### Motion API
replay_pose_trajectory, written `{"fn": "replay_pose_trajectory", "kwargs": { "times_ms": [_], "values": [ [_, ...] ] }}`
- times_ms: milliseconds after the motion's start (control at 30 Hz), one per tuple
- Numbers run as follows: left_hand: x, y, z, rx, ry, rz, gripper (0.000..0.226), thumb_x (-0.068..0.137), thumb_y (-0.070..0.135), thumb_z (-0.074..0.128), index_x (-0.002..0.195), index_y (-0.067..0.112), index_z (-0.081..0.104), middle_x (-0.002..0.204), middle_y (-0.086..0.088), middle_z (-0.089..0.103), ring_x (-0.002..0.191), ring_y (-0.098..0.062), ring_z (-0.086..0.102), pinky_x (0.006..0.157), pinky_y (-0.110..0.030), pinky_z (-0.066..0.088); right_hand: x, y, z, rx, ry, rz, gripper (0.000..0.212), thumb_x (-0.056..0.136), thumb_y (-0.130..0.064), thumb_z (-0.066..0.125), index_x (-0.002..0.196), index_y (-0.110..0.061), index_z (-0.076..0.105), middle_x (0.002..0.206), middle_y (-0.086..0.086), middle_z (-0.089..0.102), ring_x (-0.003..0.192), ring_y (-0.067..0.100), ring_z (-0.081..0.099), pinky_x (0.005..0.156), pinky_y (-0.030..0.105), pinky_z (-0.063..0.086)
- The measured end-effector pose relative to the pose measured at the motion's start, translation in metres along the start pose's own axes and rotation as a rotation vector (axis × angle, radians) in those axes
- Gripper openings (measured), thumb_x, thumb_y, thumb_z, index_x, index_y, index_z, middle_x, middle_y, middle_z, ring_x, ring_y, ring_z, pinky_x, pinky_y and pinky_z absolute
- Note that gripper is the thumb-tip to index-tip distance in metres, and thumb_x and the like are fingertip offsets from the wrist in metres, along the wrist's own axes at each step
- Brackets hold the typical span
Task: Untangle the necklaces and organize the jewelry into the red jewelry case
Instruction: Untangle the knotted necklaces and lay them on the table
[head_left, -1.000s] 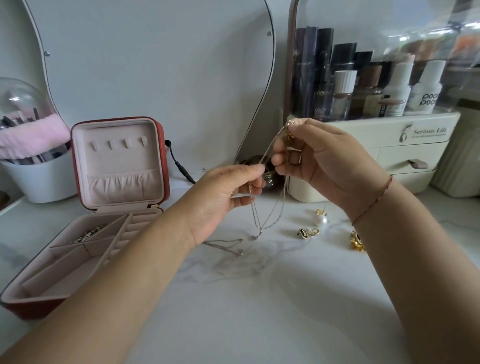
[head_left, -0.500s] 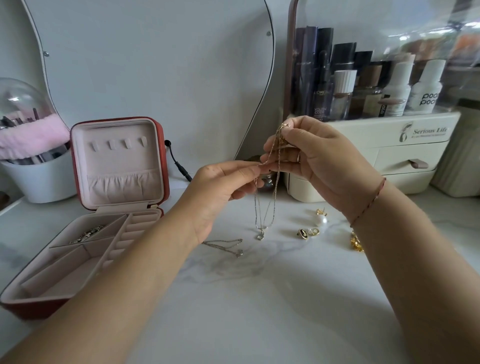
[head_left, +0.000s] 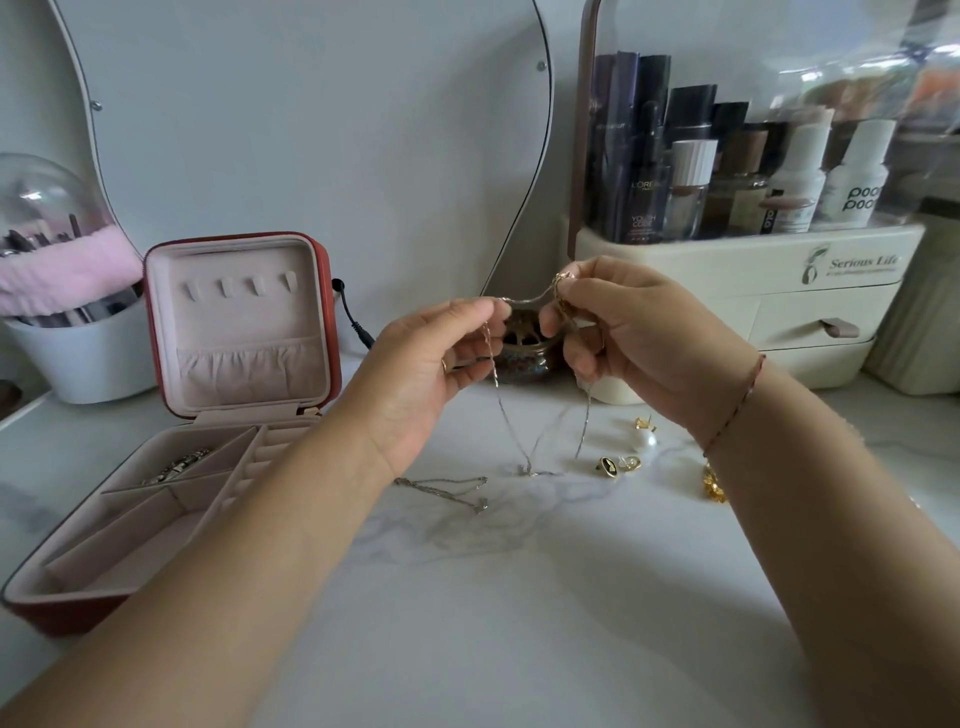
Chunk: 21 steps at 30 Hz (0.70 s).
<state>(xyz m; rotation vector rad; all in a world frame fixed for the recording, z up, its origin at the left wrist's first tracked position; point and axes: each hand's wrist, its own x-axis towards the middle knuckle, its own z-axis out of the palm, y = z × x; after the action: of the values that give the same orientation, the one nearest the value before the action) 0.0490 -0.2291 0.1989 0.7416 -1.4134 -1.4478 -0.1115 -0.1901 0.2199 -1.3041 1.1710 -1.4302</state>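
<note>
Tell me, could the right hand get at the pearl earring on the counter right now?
Probably not at once: the right hand is pinching the tangled necklaces together with the left hand. The pearl earring lies uncovered just below it, so the path is clear once it lets go.

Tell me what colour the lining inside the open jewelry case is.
Pale pink lining inside the red jewelry case, clearest in the head view.

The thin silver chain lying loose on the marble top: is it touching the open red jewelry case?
Apart. The head view shows the thin silver chain lying right of the left forearm, with forearm and bare marble top between it and the red jewelry case.
</note>
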Motion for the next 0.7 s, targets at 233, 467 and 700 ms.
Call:
{"fn": "replay_pose_trajectory", "kwargs": {
  "times_ms": [233, 467, 700],
  "values": [
    [0.0045, 0.0025, -0.0042, -0.187, 0.099, -0.042, 0.031, 0.095, 0.025, 0.051, 0.064, 0.019, 0.051, 0.058, 0.004, 0.057, 0.057, -0.012, 0.057, 0.064, -0.023, 0.053, 0.0048, 0.0062, 0.0012, -0.435, 0.150, -0.112, 0.010, 0.094, -0.010, 0.046, 0.087, -0.012, 0.052, 0.064, 0.004, 0.062, 0.036, 0.015, 0.039, 0.035, 0.021, 0.030],
    [0.0039, 0.0014, -0.0088, 0.173, 0.214, -0.104, 0.039, 0.090, 0.029, 0.056, 0.054, 0.021, 0.042, 0.044, 0.005, 0.031, 0.037, -0.013, 0.023, 0.041, -0.021, 0.019, 0.0007, -0.0014, -0.0003, -0.255, 0.164, -0.270, 0.011, 0.094, -0.007, 0.050, 0.085, -0.013, 0.054, 0.070, 0.004, 0.060, 0.047, 0.012, 0.051, 0.041, 0.020, 0.037],
    [0.0037, 0.0002, -0.0081, 0.230, 0.237, -0.142, 0.045, 0.082, 0.016, 0.053, 0.043, 0.023, 0.032, 0.049, 0.003, 0.037, 0.045, -0.015, 0.029, 0.042, -0.021, 0.021, 0.0022, -0.0004, -0.0070, -0.378, 0.176, -0.466, 0.010, 0.086, -0.004, 0.065, 0.086, -0.015, 0.065, 0.082, 0.009, 0.069, 0.075, 0.016, 0.063, 0.076, 0.026, 0.054]
  ]
}}
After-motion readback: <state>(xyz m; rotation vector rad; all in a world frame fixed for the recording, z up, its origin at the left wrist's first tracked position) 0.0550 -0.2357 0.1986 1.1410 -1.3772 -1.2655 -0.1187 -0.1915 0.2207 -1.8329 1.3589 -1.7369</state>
